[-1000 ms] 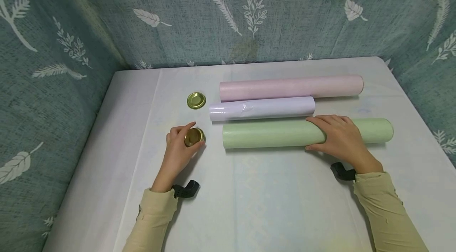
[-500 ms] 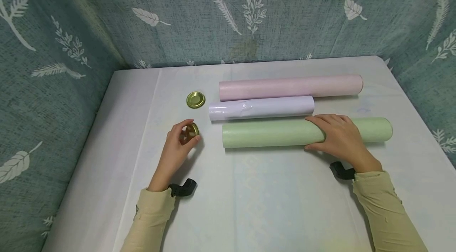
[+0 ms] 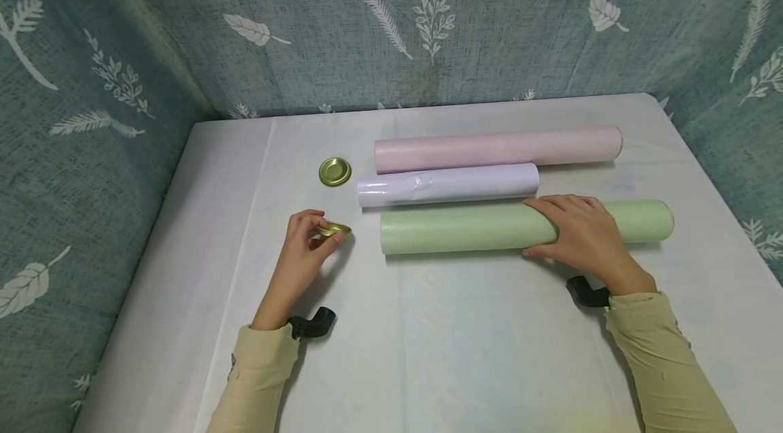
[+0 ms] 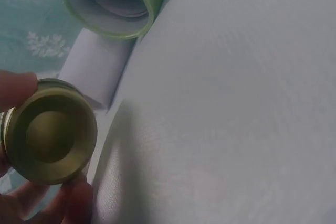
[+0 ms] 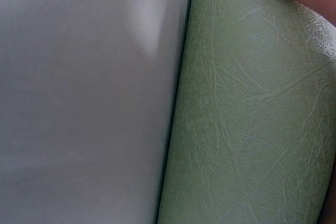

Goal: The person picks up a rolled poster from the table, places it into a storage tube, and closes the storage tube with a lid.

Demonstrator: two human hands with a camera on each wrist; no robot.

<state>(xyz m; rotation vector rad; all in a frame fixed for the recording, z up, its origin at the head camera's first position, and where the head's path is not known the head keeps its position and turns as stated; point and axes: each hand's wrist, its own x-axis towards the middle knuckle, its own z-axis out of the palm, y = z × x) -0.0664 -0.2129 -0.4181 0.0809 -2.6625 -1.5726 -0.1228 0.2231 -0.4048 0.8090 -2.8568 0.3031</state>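
Observation:
Between the thumb and fingers of my left hand (image 3: pixel 302 243) is a gold jar lid (image 3: pixel 333 228), tilted and held just above the table. The left wrist view shows the lid (image 4: pixel 50 136) close up, with a round recess in its middle. A second gold jar lid (image 3: pixel 335 172) lies flat farther back. My right hand (image 3: pixel 578 236) grips a textured green roll (image 3: pixel 465 228) toward its right half, thumb on the near side, fingers over the far side. The green roll (image 5: pixel 252 108) fills much of the right wrist view.
Behind the green roll lie a shorter, glossy pale lilac roll (image 3: pixel 449 185) and a long pink roll (image 3: pixel 498 149), roughly parallel. A white cloth covers the table (image 3: pixel 465 344). Patterned teal curtain (image 3: pixel 391 25) hangs around the back and sides.
My left hand has turned the lid from facing up toward the camera to nearly edge-on, shifting slightly. The right hand stays on the green roll, which has not moved.

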